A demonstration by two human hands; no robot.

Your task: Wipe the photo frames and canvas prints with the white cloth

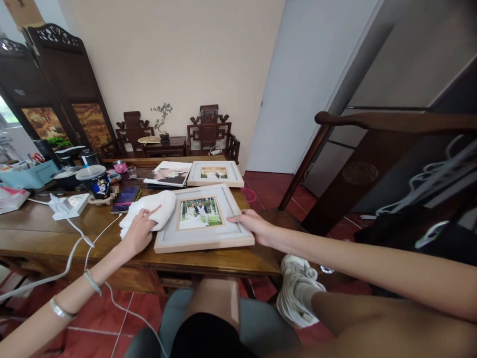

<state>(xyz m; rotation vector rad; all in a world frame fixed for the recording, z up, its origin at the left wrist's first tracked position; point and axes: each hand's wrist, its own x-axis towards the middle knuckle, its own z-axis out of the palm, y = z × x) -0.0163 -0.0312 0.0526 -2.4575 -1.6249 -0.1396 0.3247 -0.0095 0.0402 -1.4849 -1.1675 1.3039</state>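
Note:
A picture frame (204,240) with a pale wooden edge and white mat lies in front of me on the wooden table, around a photo of two people outdoors. At its right edge my right hand (254,224) is closed, thumb on top of the front; the other fingers are hidden beneath. My left hand (139,231) grips a bunched white cloth (164,206), index finger stretched out over it. The cloth touches the frame's left side. Behind it lie a second framed photo (236,174) and a white photo print or album (158,171).
On the table's left are a power strip (76,205) with white cables, a lidded cup (97,181), a phone (124,199), a pink jar (119,166), a small glass (131,172) and a blue bin (32,174). A wooden chair (359,169) stands at my right.

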